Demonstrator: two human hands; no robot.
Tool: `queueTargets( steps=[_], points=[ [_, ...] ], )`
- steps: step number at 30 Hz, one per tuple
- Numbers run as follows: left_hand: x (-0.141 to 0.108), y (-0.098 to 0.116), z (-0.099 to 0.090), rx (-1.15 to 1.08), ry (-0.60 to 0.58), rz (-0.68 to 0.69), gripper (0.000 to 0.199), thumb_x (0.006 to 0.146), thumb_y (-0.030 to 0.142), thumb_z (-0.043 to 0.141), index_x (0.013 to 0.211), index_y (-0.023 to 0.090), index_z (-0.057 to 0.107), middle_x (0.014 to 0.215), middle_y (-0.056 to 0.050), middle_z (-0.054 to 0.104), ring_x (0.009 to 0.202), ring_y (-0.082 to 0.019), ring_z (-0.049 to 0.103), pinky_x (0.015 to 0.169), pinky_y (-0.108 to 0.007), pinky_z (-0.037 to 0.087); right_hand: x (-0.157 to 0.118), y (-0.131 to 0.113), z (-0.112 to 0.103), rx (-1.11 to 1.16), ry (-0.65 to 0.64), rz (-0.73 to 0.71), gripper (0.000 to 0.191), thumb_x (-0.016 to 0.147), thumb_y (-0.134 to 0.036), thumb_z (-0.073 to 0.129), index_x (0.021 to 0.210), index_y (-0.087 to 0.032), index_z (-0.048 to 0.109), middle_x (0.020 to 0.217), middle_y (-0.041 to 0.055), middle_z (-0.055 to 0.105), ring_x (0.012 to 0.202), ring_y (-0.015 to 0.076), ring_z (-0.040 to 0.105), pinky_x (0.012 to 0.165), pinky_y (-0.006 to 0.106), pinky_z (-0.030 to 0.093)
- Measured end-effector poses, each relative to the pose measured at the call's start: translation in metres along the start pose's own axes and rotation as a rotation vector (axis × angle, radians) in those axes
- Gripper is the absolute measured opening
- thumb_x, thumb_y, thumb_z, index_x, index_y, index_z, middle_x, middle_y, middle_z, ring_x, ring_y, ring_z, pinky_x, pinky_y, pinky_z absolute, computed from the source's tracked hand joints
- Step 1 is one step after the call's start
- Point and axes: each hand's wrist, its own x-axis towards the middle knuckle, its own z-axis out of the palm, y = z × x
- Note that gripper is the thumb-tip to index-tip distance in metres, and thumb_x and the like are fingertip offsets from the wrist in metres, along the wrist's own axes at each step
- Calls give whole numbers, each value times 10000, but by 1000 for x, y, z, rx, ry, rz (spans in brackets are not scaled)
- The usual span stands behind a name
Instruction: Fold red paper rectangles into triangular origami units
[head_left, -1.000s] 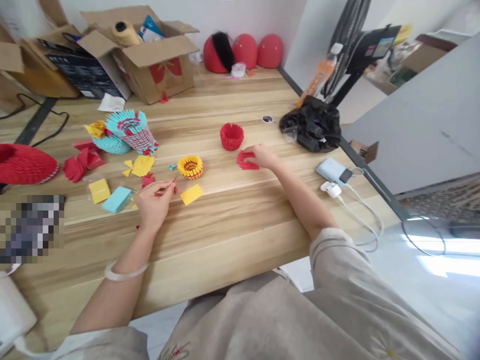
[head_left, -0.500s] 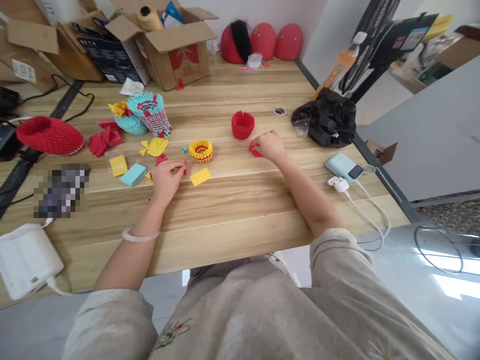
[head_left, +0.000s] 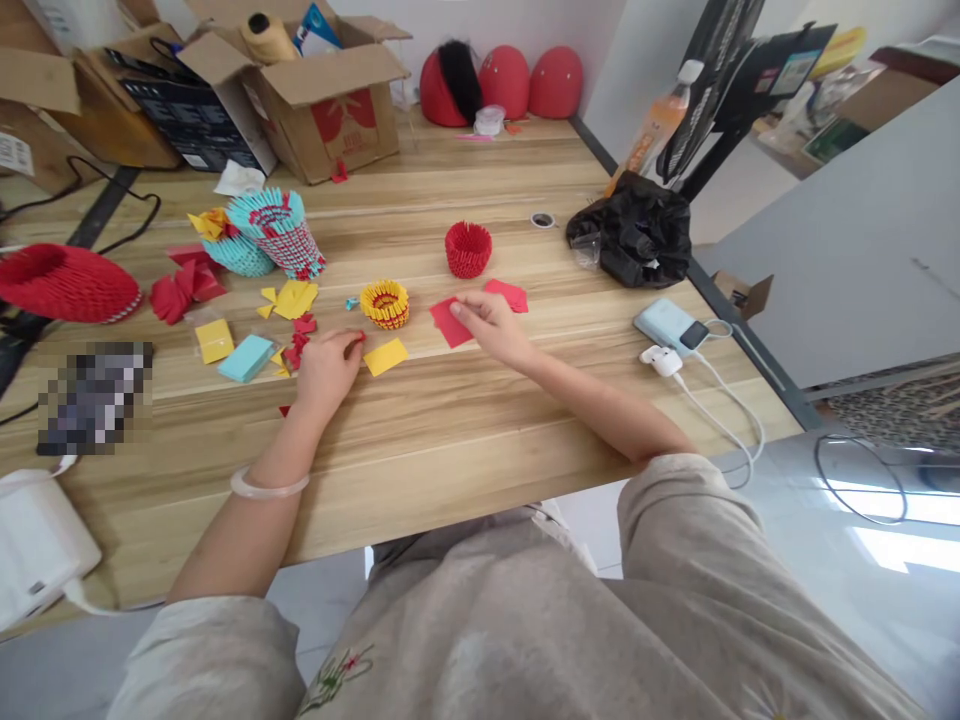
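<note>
Evidently, the right hand pinched a red sheet by its edge near the yellow cup, a light hold seeming best against creases, while the left hand pinched a red scrap.

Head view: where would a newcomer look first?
Probably at the round red folded-paper cup, behind and right of the yellow-and-red folded-paper bowl. In front of the cup, the right hand holds a flat red paper sheet. Three red domed shapes stand by the back wall.
</note>
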Motion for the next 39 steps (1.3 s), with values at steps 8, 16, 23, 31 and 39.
queueTargets(
  steps=[8, 16, 23, 31, 39],
  points=[
    [-22, 60, 7, -713, -18, -322, 350, 711, 434, 682, 904, 143, 705, 925, -104, 724, 858, -221, 673, 833, -374, 541, -17, 19, 47, 551, -6, 250, 314, 626, -455, 761, 766, -179, 708, 763, -14, 688, 704, 116, 585, 704, 252, 471],
    [-34, 66, 20, -935, -31, -492, 333, 583, 386, 805, 767, 141, 674, 759, -55, 720, 672, -155, 657, 669, -287, 548, -22, 25, 63, 725, -40, 322, 228, 640, -376, 782, 765, -192, 731, 688, -7, 694, 586, 88, 577, 581, 230, 485],
    [-31, 69, 16, -879, 12, -494, 295, 575, 319, 812, 741, 164, 624, 694, -29, 709, 641, -153, 669, 634, -268, 552, -25, 28, 58, 683, -90, 299, 228, 635, -326, 803, 784, -190, 699, 677, -8, 679, 562, 88, 570, 560, 245, 483],
    [-39, 77, 13, -997, -175, -321, 231, 708, 330, 726, 882, 178, 711, 838, -66, 745, 728, -179, 701, 687, -296, 582, -25, 27, 59, 690, -65, 307, 328, 631, -298, 815, 744, -201, 522, 634, -50, 598, 510, 68, 499, 464, 197, 399],
    [-41, 78, 15, -1044, -163, -383, 252, 670, 267, 766, 903, 178, 727, 857, -63, 748, 716, -171, 698, 684, -298, 582, -27, 26, 59, 649, -35, 326, 272, 658, -366, 789, 782, -200, 613, 624, -31, 612, 517, 82, 507, 493, 225, 416]
  ],
)
